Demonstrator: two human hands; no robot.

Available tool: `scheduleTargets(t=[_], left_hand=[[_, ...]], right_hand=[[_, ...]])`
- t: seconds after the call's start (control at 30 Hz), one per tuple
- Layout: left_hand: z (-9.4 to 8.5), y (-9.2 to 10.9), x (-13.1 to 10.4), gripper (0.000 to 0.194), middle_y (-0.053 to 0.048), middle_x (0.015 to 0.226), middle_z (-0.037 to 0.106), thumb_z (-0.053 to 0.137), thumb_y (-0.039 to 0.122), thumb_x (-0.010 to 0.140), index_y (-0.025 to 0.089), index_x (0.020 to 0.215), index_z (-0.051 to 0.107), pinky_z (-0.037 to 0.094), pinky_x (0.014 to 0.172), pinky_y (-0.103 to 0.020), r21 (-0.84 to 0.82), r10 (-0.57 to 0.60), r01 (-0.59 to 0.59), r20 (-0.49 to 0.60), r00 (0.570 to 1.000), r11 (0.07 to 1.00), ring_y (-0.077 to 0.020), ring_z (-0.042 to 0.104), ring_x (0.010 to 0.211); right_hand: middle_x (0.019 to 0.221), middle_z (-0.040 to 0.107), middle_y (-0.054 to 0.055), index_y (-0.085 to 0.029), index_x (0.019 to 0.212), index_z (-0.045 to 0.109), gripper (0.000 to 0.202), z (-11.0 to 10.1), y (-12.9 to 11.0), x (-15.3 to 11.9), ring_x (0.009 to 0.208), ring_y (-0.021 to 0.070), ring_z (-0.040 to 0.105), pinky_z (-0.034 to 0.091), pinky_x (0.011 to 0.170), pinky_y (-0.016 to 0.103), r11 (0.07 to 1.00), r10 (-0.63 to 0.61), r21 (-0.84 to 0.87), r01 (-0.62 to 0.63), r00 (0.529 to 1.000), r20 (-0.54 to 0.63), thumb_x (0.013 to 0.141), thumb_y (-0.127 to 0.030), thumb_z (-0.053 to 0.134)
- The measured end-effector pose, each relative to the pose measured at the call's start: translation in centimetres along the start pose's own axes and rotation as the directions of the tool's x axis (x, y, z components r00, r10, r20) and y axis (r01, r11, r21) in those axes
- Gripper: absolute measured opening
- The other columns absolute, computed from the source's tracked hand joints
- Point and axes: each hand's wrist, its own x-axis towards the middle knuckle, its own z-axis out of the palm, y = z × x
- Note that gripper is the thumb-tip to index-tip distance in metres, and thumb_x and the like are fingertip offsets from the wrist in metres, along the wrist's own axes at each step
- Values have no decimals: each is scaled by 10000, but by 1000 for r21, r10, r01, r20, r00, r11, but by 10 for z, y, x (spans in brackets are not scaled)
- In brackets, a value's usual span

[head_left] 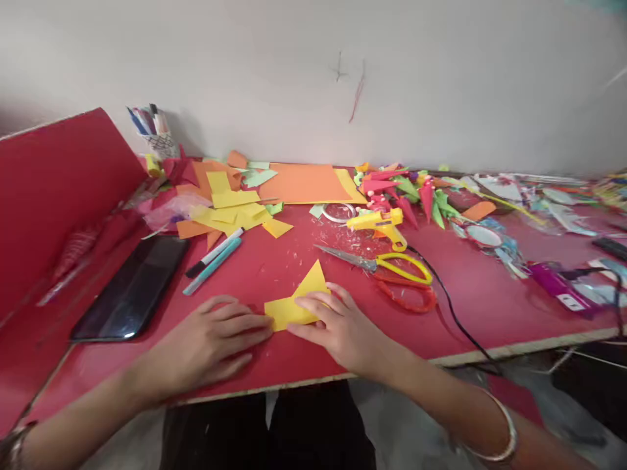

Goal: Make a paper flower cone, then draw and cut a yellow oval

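A folded piece of yellow paper [281, 313] lies on the red table near its front edge, with a pointed flap sticking up and away at its right. My right hand [345, 326] rests over the paper's right part, thumb and fingers gripping it around the fold. Stretched out flat on the table, my left hand [218, 339] has its fingertips touching the paper's left edge. Beyond my right hand lie scissors [365, 261] with yellow and red handles. A black marker [214, 251] and a teal marker [213, 266] lie beyond my left hand.
A black phone [132, 290] lies left. Behind are yellow paper scraps [235, 212], orange sheets [304, 183], a yellow glue gun [377, 222] with a black cord, and red and green paper cones [406, 189]. A pen cup [159, 140] stands back left; a purple device [563, 290] lies right.
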Motion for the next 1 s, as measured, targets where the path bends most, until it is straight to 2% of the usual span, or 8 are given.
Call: scheduleTargets(t=[0.37,0.5,0.6,0.67,0.73,0.8,0.93,1.0], left_hand=[[-3,0,1,353,34,1159,598,480,212,835,257,1183,514,384,872,-317,-33,-45,45,6,999,998,-172,532,987],[-2,0,0,362,27,1164,595,478,222,837,256,1197,502,380,877,-314,-35,-48,48,18,999,998,-170,524,993],[-1,1,0,380,15,1169,591,469,212,840,237,1219,480,384,870,-314,-19,-59,59,17,998,998,-173,521,990],[-1,3,0,379,23,1175,587,461,190,840,234,1215,482,381,876,-316,-13,-52,52,12,999,999,-175,517,994],[0,4,1,371,25,1177,586,451,173,839,230,1204,490,382,881,-319,-5,-43,43,11,999,999,-178,518,995],[0,4,3,361,11,1173,589,437,169,839,220,1192,499,393,871,-323,17,-40,39,19,999,999,-182,528,981],[-1,4,0,353,-28,1156,593,419,180,831,214,1173,499,405,857,-320,77,-44,43,14,999,996,-177,547,962],[-2,5,-4,362,-43,1130,600,436,187,820,216,1179,480,402,856,-312,114,-56,62,-63,996,991,-170,548,966]], right_hand=[[1294,421,16,-346,1141,547,637,-22,34,-45,1184,209,351,295,985,476,981,178,55,-186,975,131,715,73,326],[1254,433,39,-304,1053,606,545,-29,38,-51,1166,220,367,330,962,464,960,237,124,-250,965,113,739,45,328],[1184,471,65,-234,988,604,377,-32,34,-40,1118,202,416,372,937,402,916,327,223,-334,943,69,785,-30,362],[1176,480,79,-208,1104,516,333,-34,29,-25,1118,188,422,371,943,367,888,359,285,-361,931,61,814,-96,397],[1232,461,76,-212,1255,366,453,-35,25,-7,1156,188,396,354,958,351,890,299,322,-324,946,126,817,-189,478],[1239,472,72,-226,1290,323,553,-37,22,12,1148,206,408,340,952,365,914,185,314,-257,953,241,788,-233,553],[1148,547,89,-181,1241,398,468,-40,26,38,1037,208,491,327,887,388,928,81,305,-213,916,393,796,-160,540],[1031,598,61,-185,1121,510,317,-41,29,44,949,185,528,315,856,385,929,40,318,-188,907,420,812,-113,496]])
